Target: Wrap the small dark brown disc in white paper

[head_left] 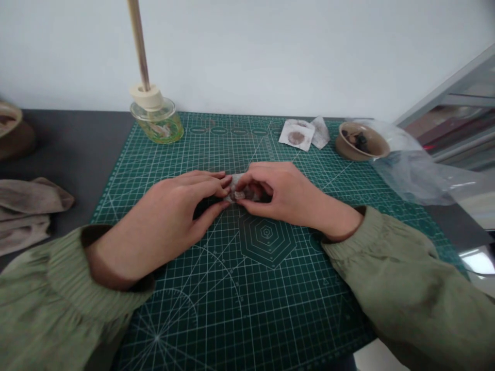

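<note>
A small whitish sachet [237, 180] with darker stuff in it lies on the green cutting mat [209, 309], mostly covered by fingers. My left hand [185, 201] pinches its left edge between thumb and fingertips. From the other side, my right hand [274, 188] has its thumb and curled fingers closed on the sachet near its middle. Both hands rest low over the mat, fingertips almost meeting. Beyond them lie similar sachets: a flat white one [297, 135] with a round brown patch, and a crumpled one [320, 133] beside it.
At the back right stands a tan bowl [348, 150] with dark pieces inside, next to a clear plastic bag [413, 175]. A reed diffuser bottle [159, 126] stands back left. Another bowl [15, 136] and a folded cloth [31, 206] are at the far left.
</note>
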Demonstrator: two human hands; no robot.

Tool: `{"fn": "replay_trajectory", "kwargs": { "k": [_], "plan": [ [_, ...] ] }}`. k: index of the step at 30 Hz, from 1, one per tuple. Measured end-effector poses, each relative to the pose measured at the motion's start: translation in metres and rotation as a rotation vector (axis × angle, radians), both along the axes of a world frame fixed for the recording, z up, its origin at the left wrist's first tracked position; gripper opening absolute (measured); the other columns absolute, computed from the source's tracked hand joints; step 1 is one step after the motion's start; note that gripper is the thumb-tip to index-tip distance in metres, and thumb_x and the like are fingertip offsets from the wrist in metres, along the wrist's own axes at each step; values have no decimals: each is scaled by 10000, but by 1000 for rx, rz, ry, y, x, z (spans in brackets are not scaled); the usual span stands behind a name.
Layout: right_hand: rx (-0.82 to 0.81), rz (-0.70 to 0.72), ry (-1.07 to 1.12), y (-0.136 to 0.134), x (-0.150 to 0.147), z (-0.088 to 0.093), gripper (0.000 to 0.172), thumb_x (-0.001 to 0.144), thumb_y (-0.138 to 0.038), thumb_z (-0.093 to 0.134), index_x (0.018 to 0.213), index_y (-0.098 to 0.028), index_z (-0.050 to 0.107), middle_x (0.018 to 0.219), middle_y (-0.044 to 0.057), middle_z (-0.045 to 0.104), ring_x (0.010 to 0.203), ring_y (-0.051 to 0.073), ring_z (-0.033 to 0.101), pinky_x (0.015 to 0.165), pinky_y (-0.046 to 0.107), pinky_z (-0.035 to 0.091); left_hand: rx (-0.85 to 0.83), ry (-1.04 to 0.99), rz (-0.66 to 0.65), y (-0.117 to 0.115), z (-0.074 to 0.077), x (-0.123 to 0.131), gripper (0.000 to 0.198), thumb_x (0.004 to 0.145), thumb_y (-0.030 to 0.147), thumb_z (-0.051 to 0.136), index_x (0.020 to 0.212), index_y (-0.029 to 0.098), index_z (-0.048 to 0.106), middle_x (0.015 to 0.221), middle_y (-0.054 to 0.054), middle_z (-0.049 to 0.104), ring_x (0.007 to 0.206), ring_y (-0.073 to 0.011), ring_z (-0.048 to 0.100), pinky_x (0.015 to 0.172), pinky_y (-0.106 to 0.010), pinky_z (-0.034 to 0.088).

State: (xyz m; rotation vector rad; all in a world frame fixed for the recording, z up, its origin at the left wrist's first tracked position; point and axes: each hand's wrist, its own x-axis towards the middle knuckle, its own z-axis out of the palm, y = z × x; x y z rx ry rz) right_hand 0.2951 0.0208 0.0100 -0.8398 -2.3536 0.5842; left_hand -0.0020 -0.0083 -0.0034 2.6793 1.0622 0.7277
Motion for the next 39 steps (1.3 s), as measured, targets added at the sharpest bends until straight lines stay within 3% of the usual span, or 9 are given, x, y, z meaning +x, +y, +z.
{"fn": "replay_trajectory", "kwargs": {
  "k": [3, 6, 9, 13, 19, 27, 39],
  "plan": [
    [-154, -30, 125, -7, 1, 7, 82, 1026, -254, 916, 1057, -180, 899, 812, -28, 781, 663, 126, 636, 662, 281, 468, 4, -3, -16, -1, 2, 1, 368, 1281, 438, 680, 1514, 238, 883, 1575, -141, 910, 1447, -403, 896, 1277, -586, 757],
    [-426, -59, 345, -11, 2, 15, 228, 971, -266, 1041, 1125, -170, 903, 797, -16, 846, 643, 142, 747, 593, 251, 529, 48, -91, 15, -6, 11, 5, 328, 1268, 424, 737, 1531, 246, 820, 1509, -124, 920, 1339, -361, 925, 1173, -495, 783],
    [-628, 39, 517, -12, 0, 18, 345, 891, -143, 1115, 1143, -181, 881, 960, 29, 947, 778, 174, 902, 693, 231, 678, 105, -219, 29, -11, 22, 12, 222, 1267, 374, 784, 1450, 250, 789, 1353, -86, 926, 1195, -279, 928, 1043, -378, 771],
    [-780, 181, 611, -12, -2, 15, 437, 879, -12, 1105, 1188, -194, 855, 1054, 32, 982, 915, 191, 985, 824, 224, 764, 98, -284, 39, -17, 29, 15, 84, 1251, 329, 827, 1323, 292, 804, 1246, -18, 931, 1079, -226, 919, 980, -350, 761],
    [-852, 249, 629, -12, -3, 13, 478, 903, 41, 1085, 1231, -202, 839, 1059, 3, 978, 967, 177, 1003, 816, 181, 748, 102, -326, 28, -21, 30, 15, 58, 1252, 308, 839, 1281, 327, 792, 1197, 12, 932, 1006, -204, 907, 940, -376, 778],
    [-912, 291, 651, -12, -1, 14, 398, 975, 6, 1042, 1254, -193, 838, 1086, 26, 984, 973, 201, 1007, 835, 223, 781, 93, -402, -17, -20, 32, 17, 102, 1220, 285, 888, 1252, 324, 799, 1173, 5, 928, 1003, -207, 909, 891, -379, 775],
    [-957, 337, 680, -13, -1, 16, 427, 980, 79, 1004, 1269, -194, 847, 1110, 7, 989, 994, 173, 1011, 836, 176, 773, 86, -439, -27, -23, 32, 16, 166, 1186, 226, 920, 1280, 328, 828, 1211, 14, 933, 1035, -196, 911, 924, -355, 779]
  ]
}}
